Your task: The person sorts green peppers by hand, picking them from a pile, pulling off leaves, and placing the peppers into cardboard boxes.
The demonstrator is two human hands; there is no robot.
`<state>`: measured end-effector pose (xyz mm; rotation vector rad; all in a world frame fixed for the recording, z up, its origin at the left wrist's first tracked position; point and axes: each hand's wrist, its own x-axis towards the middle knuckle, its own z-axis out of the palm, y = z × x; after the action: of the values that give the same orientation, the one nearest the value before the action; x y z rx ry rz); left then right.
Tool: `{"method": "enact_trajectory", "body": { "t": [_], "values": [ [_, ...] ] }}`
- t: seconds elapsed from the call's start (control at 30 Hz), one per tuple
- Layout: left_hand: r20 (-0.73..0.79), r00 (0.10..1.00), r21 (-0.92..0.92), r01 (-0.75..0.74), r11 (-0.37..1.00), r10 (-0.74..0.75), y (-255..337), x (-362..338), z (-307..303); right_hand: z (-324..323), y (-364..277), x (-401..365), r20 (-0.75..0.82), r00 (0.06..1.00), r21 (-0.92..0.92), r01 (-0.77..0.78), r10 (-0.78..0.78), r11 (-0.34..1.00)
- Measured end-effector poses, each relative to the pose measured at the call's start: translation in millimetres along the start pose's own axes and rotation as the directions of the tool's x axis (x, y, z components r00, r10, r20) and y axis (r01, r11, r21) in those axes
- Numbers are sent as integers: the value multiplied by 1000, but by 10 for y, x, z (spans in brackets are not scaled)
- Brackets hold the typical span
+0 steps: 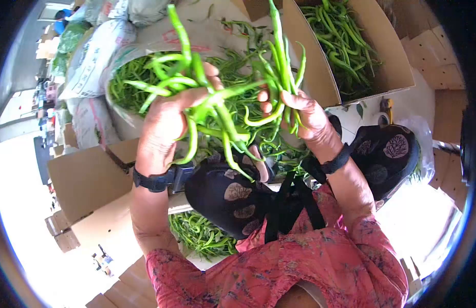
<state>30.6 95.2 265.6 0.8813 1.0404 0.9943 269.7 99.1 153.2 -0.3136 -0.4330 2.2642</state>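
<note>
My left hand (168, 113) is closed around a bunch of long green chili peppers (225, 115) that stick out in several directions. My right hand (309, 112) grips another bunch of green chili peppers (281, 56), most of them pointing upward. Both bunches are held up in front of me, close together, with pepper tips nearly meeting between the hands. Beneath and behind them lies an open white sack (127, 110) full of thinner-looking green peppers (132, 77). Some fingers of each hand are hidden behind the peppers.
A cardboard box (317, 61) of green peppers stands at the upper right. Another cardboard box (89, 179) is at the left, with more peppers (202, 233) beside my lap. Full sacks (101, 51) are stacked at the upper left. Flattened cardboard (428, 56) lies at the far right.
</note>
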Motion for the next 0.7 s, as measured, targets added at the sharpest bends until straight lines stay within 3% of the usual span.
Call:
{"method": "enact_trajectory", "body": {
  "t": [0.1,0.2,0.37,0.43,0.57,0.7],
  "values": [
    [77,996,120,32,992,-41,147,-184,130,122,-35,-186,2,1000,3,21,-21,1000],
    [59,998,51,17,999,-20,143,-307,366,161,-85,-354,6,1000,-15,15,-15,1000],
    [27,995,130,88,988,-93,100,-455,679,222,-151,-579,26,999,-5,33,-33,999],
    [-14,993,74,114,991,-113,50,-492,758,248,-149,-684,-25,998,-88,48,-50,995],
    [42,998,-48,41,998,-39,43,-481,785,220,-122,-815,-13,1000,-8,7,-8,1000],
    [-64,998,-141,9,990,-18,35,-484,762,116,-49,-932,-47,999,-5,-15,14,1000]
  ]
}}
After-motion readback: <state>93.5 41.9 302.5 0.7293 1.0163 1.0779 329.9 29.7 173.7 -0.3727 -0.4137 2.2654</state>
